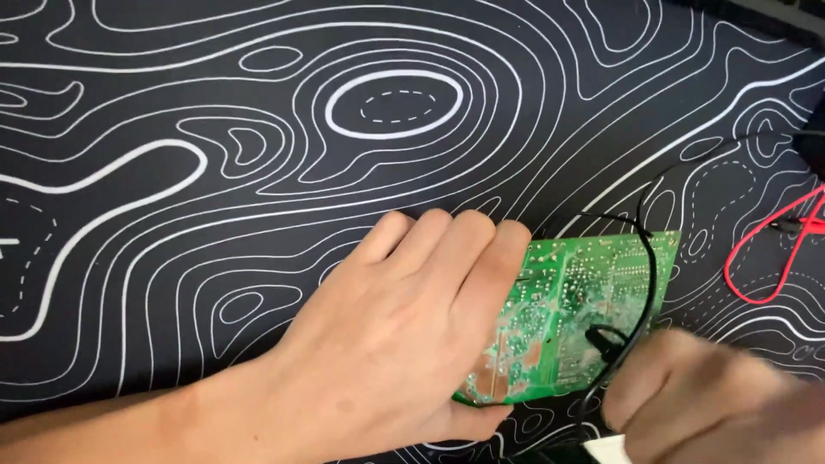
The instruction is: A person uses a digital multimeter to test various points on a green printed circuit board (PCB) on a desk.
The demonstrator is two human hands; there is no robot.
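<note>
At the near right edge, the right hand (pixel 713 395) is blurred; it seems to pinch a black probe (pixel 601 339) whose tip touches the green circuit board (pixel 584 309), though its finger grip cannot be told for sure. Just left, the left hand (pixel 404 344) lies over the board's left end, fingers curled around its far edge, grasping it. A black lead (pixel 646 258) loops across the board. Farther right lies a red wire (pixel 765 258). Everything rests on a black mat (pixel 258 129) with white contour lines.
</note>
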